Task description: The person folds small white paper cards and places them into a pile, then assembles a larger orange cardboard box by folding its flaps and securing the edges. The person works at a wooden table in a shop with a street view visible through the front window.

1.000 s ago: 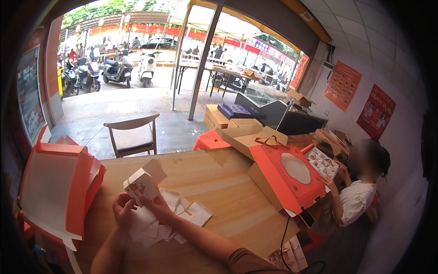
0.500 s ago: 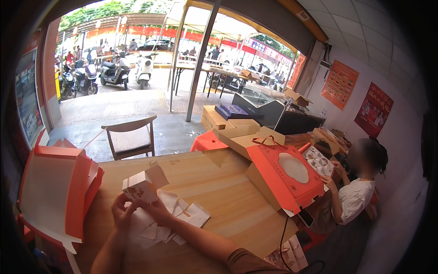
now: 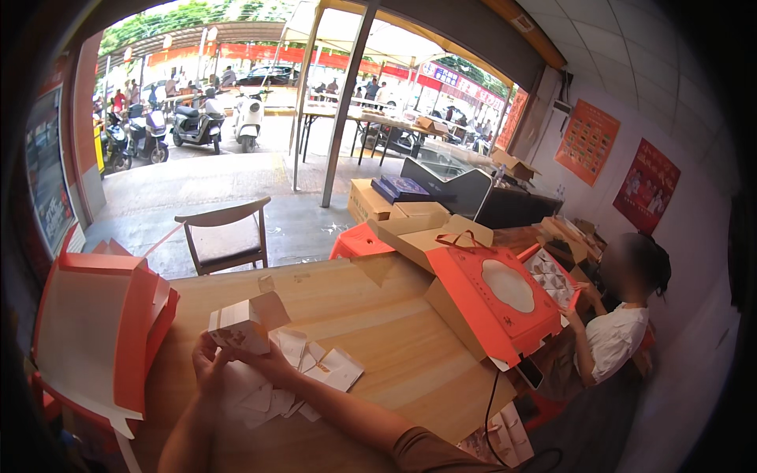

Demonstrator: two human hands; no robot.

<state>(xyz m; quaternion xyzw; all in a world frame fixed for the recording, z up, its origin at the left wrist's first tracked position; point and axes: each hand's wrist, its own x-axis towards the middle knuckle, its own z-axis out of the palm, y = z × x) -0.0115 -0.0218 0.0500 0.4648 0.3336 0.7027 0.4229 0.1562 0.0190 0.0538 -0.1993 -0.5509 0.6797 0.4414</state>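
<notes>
A small white cardboard box is held above the table, one flap standing out at its upper right. My left hand grips its lower left side, the fingers curled against the card. From below and the right, my right hand holds the same box, with part of the fingers hidden behind it. Under and beside my right forearm lies a loose pile of flat white box blanks on the wooden table.
An orange-red carton stands at the left. To the right, a red gift box with an oval window rests on a brown carton; a co-worker sits beside it at a tray of white compartments. A chair stands beyond the table.
The small box has tilted a little and shifted slightly down in my hands. At the right, the co-worker's hands and the compartment tray have moved slightly.
</notes>
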